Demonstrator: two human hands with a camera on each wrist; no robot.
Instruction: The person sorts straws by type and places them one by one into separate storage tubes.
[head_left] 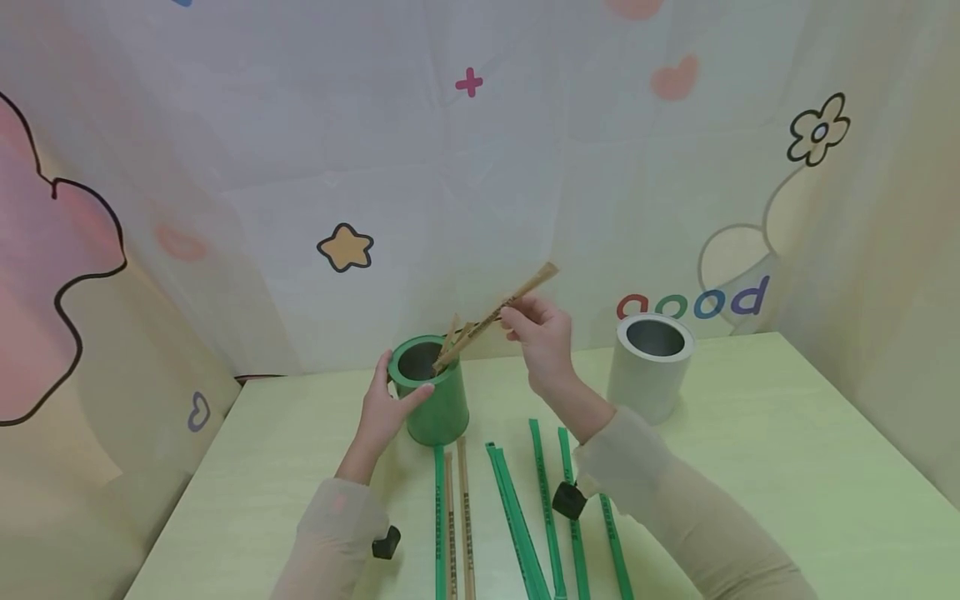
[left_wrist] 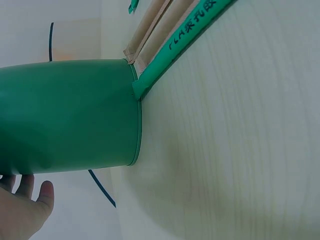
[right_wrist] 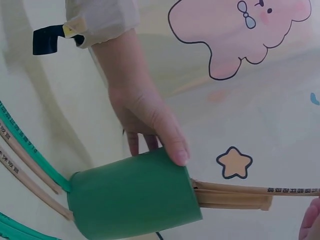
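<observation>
A green round container (head_left: pixel 441 410) stands upright on the table. My left hand (head_left: pixel 384 410) holds it by the rim, thumb on the near side and fingers round the left; the left wrist view shows fingertips against its wall. Between thumb and fingers, my right hand (head_left: pixel 546 340) pinches a long brown paper-wrapped straw (head_left: pixel 534 282). It slants down to the left, its lower end at the container's mouth. Other brown wrapped straws (right_wrist: pixel 235 201) stick out of the container. In the right wrist view only a bit of the right hand (right_wrist: pixel 311 220) shows at the edge.
A white round container (head_left: pixel 651 383) stands at the back right. In front of the green one lie a green wrapped straw (head_left: pixel 440 517) and two brown wrapped straws (head_left: pixel 467 525). Several green wrapped straws (head_left: pixel 517 521) lie farther right. A printed curtain (head_left: pixel 465 183) hangs behind the table.
</observation>
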